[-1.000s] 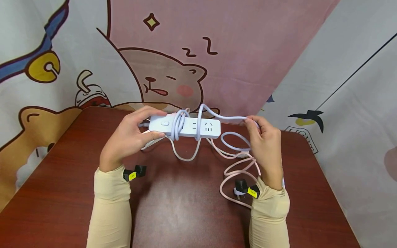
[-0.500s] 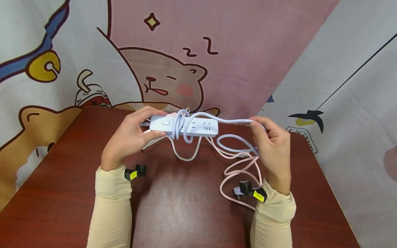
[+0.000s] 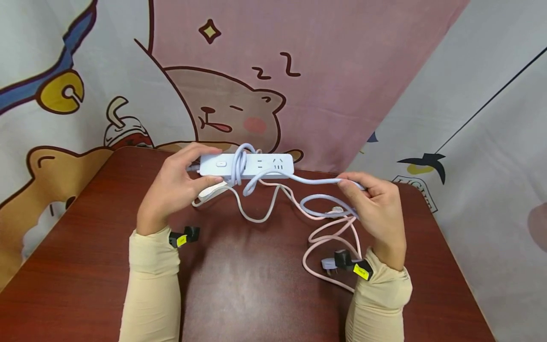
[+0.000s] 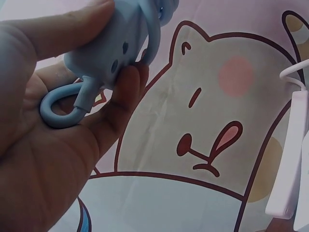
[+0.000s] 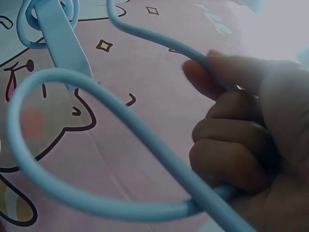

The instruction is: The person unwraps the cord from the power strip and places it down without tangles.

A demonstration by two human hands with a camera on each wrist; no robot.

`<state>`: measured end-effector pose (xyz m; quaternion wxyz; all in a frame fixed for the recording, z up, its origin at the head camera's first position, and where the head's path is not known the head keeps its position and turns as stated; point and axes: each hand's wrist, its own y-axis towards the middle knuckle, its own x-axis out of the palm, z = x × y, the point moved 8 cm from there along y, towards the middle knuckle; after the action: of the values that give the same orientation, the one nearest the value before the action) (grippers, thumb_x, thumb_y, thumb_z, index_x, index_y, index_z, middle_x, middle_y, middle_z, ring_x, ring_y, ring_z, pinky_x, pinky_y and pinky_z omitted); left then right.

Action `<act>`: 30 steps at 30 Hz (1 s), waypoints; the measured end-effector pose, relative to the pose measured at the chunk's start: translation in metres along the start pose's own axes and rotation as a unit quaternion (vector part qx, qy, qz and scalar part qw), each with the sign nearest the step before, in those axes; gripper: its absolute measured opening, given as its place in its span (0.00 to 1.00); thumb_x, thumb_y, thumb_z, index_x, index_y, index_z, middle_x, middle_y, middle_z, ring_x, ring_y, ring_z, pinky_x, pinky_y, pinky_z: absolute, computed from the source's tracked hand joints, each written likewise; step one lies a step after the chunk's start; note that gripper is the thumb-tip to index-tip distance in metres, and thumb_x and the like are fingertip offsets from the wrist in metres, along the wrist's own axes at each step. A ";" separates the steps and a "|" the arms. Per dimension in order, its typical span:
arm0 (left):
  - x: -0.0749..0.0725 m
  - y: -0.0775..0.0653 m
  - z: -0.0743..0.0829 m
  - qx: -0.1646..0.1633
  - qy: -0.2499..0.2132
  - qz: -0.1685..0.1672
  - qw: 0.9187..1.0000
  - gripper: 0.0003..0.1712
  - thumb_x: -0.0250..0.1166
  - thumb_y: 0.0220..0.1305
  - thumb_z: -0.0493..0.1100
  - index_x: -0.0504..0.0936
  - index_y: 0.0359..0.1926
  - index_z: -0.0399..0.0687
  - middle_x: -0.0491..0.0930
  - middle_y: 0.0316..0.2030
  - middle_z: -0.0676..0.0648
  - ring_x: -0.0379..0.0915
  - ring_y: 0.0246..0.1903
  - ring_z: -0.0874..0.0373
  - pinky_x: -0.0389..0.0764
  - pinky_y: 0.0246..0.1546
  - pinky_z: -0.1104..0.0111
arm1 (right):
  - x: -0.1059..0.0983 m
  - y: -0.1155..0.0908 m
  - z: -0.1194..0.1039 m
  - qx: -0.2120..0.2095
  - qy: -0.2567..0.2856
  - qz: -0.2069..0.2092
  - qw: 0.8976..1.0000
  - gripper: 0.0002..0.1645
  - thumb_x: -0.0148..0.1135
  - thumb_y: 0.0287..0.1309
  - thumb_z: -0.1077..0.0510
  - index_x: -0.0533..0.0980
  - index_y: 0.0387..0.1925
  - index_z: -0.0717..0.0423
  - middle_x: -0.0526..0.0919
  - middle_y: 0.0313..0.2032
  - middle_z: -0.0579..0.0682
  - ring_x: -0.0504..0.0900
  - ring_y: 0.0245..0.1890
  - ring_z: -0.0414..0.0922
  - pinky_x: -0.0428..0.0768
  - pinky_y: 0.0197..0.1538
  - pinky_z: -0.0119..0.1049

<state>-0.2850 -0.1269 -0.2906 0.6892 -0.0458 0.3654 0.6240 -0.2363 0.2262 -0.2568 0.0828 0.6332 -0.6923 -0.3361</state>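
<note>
My left hand point(image 3: 166, 187) grips the left end of a pale blue-white power strip point(image 3: 266, 163), held up over the table, thumb at its lower edge and fingers along the top. A pale blue cord point(image 3: 314, 181) winds around the strip near its middle, and a loose bend hangs below its sockets. In the left wrist view, the cord's entry collar point(image 4: 87, 94) bends back inside the palm. My right hand point(image 3: 379, 206) pinches the cord between thumb and forefinger, its other fingers curled in. A wide loop of cord point(image 5: 58, 198) hangs beside those fingers in the right wrist view.
Behind the held strip, another white strip point(image 3: 213, 191) lies on the brown table point(image 3: 256, 285) with a white cord point(image 3: 255, 220). A tangled pink cord point(image 3: 314, 273) and a pale plug point(image 3: 328, 263) lie at right. A printed curtain point(image 3: 342, 71) stands at the back.
The cord's front bend has slipped from the strip's right-hand sockets leftward and below them. My right hand has moved right, then slightly down; the strip has shifted slightly left.
</note>
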 end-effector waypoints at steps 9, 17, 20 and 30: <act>-0.012 -0.002 -0.004 0.008 -0.001 0.041 0.999 0.30 0.78 0.54 0.35 0.82 0.60 0.47 0.82 0.53 0.52 0.73 0.44 0.64 0.75 0.44 0.84 | 0.007 -0.003 0.007 0.019 -0.039 -0.082 0.996 0.06 0.69 0.58 0.71 0.87 0.37 0.63 0.85 0.25 0.34 0.61 0.12 0.27 0.65 0.18 0.29; -0.015 -0.002 -0.005 0.001 -0.008 0.041 0.999 0.30 0.78 0.55 0.35 0.82 0.60 0.47 0.82 0.53 0.51 0.73 0.45 0.62 0.75 0.45 0.85 | 0.010 -0.001 0.031 0.091 -0.131 -0.122 0.980 0.07 0.69 0.64 0.57 0.88 0.41 0.53 0.64 0.10 0.32 0.60 0.12 0.28 0.66 0.20 0.30; -0.015 -0.002 -0.004 0.004 -0.011 0.042 0.999 0.30 0.78 0.55 0.35 0.82 0.60 0.47 0.82 0.53 0.51 0.74 0.45 0.61 0.75 0.46 0.84 | 0.009 0.001 0.037 0.085 -0.169 -0.117 0.975 0.08 0.67 0.66 0.55 0.88 0.40 0.52 0.62 0.10 0.34 0.58 0.12 0.28 0.65 0.21 0.30; -0.011 -0.002 -0.003 0.000 -0.028 0.028 0.999 0.30 0.77 0.56 0.37 0.82 0.61 0.50 0.81 0.53 0.53 0.72 0.46 0.65 0.74 0.47 0.82 | 0.004 0.008 0.054 0.058 -0.259 -0.077 0.961 0.12 0.66 0.67 0.53 0.88 0.40 0.57 0.76 0.14 0.48 0.63 0.15 0.33 0.66 0.26 0.28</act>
<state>-0.2843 -0.1378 -0.2876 0.6815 -0.0187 0.3471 0.6440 -0.2727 0.2415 -0.2945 -0.1624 0.5792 -0.6577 -0.4533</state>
